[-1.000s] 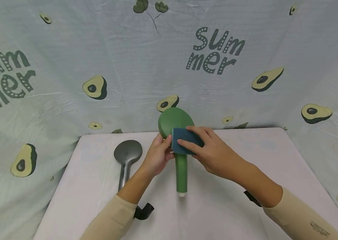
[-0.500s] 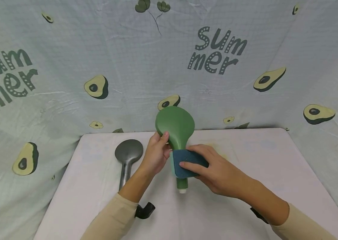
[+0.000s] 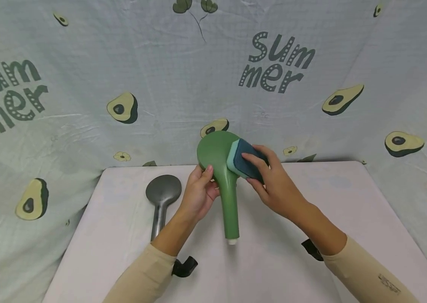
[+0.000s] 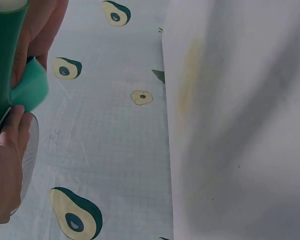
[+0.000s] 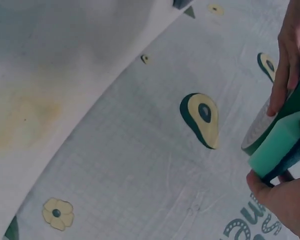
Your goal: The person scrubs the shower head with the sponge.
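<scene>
— Where's the green shower head [image 3: 224,168]?
— Propped upright on the desk [image 3: 281,269]; left hand [image 3: 198,195] grips its neck, right hand [image 3: 274,185] pinches a sponge [image 3: 241,162] against its head.
— Handling?
— Probably light, rigid, smooth — hold the neck; the sponge is soft.

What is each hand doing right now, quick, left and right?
Left hand: fingers grip the green shower head at its neck.
Right hand: fingers hold the blue-green sponge against the shower head's round back.
</scene>
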Motion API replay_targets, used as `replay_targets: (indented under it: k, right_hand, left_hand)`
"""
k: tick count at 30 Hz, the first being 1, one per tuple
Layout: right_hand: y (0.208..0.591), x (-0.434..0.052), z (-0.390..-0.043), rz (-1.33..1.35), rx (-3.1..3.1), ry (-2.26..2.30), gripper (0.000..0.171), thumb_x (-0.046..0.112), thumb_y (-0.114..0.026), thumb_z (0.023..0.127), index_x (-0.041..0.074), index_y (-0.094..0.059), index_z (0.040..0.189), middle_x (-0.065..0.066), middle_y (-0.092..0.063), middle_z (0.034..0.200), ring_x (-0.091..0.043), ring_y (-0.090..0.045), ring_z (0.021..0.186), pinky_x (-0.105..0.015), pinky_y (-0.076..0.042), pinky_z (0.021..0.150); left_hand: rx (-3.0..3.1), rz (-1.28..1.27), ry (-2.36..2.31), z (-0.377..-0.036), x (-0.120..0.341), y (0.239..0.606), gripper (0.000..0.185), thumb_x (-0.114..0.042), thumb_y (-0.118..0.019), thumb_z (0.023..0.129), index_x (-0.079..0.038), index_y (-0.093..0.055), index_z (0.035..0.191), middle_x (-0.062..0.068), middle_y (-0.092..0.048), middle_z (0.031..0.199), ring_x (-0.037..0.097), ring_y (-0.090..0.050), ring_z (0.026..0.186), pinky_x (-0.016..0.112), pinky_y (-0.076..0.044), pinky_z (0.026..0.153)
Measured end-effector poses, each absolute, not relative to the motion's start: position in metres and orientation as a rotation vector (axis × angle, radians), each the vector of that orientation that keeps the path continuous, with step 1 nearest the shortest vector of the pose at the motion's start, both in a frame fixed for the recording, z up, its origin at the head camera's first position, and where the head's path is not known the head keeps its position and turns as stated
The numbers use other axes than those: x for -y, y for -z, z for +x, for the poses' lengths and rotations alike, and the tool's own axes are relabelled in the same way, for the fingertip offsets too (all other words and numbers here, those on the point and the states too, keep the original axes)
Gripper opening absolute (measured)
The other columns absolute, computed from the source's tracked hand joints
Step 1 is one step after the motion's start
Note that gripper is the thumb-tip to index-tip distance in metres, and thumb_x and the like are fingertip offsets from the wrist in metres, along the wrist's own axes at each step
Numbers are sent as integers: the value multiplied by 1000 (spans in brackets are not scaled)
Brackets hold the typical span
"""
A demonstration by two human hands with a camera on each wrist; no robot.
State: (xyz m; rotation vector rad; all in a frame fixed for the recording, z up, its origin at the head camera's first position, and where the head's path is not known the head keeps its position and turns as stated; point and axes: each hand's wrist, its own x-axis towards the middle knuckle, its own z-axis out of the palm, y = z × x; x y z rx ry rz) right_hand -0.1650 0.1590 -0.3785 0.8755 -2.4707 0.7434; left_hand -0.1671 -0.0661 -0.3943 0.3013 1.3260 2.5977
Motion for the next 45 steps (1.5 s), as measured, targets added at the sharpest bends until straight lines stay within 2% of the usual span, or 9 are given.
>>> replay_targets:
  k: [4, 10, 13, 15, 20, 26, 31, 39, 45]
  right_hand:
    - [387, -160, -153, 1039, 2451, -715, 67, 14, -75, 95, 19, -43, 153, -19, -33, 160, -39, -48, 139, -53, -55, 101]
    - [395, -165, -129, 1315, 2412, -575, 47, 33, -58, 106, 23, -48, 151, -20, -38, 157, -37, -46, 140, -51, -54, 104]
    - [395, -165, -120, 1429, 2379, -404, 46, 24, -67, 102, 26, -54, 147, -18, -43, 154, -35, -48, 138, -49, -53, 107]
    - [393, -163, -116, 1457, 2368, -295, 55, 16, -77, 94, 29, -58, 144, -16, -47, 152, -36, -51, 135, -49, -52, 108]
    - [382, -158, -127, 1327, 2359, -133, 64, 14, -87, 83, 31, -63, 140, -15, -53, 146, -40, -56, 127, -51, -54, 104]
    - [370, -148, -149, 1228, 2353, -42, 59, 9, -84, 86, 31, -66, 138, -15, -52, 147, -43, -55, 127, -54, -51, 107]
    - [371, -141, -142, 1320, 2370, 62, 60, 10, -85, 84, 31, -66, 137, -14, -53, 146, -41, -57, 123, -50, -54, 103]
    - [380, -140, -107, 1498, 2356, 242, 60, 25, -89, 82, 33, -64, 136, -11, -52, 148, -37, -55, 122, -44, -56, 99]
    - [386, -151, -100, 1526, 2367, 56, 69, 18, -91, 79, 34, -61, 139, -10, -50, 149, -35, -54, 125, -44, -54, 102]
  left_hand:
    - [-1404, 275, -2593, -169, 66, 392, 43, -20, -33, 114, -2, -31, 153, 8, -61, 121, 13, -70, 91, 29, -61, 72]
    - [-1504, 235, -2569, -169, 67, 392, 43, -17, -33, 114, -3, -34, 154, 16, -59, 128, 14, -72, 96, 29, -63, 77]
    - [-1606, 219, -2538, -170, 67, 392, 42, -15, -37, 113, -3, -38, 154, 24, -60, 133, 16, -73, 99, 31, -63, 79]
    - [-1670, 199, -2525, -171, 66, 392, 42, -14, -38, 113, -3, -39, 154, 28, -59, 138, 20, -73, 104, 33, -63, 82]
    - [-1702, 107, -2544, -171, 61, 391, 41, -15, -45, 112, -2, -46, 151, 27, -59, 140, 23, -72, 111, 34, -63, 83]
    - [-1654, 8, -2601, -169, 57, 392, 36, -15, -49, 110, -1, -55, 143, 20, -65, 128, 13, -72, 97, 28, -63, 77]
    - [-1671, -57, -2632, -169, 57, 395, 37, -14, -51, 109, -2, -56, 144, 22, -63, 136, 18, -72, 109, 28, -61, 83]
    - [-1752, -37, -2595, -172, 59, 398, 38, -17, -51, 110, -4, -54, 145, 24, -61, 139, 35, -66, 123, 51, -59, 93]
    - [-1712, -2, -2643, -175, 62, 396, 37, -18, -43, 112, -6, -50, 146, 25, -62, 137, 27, -71, 112, 42, -63, 85]
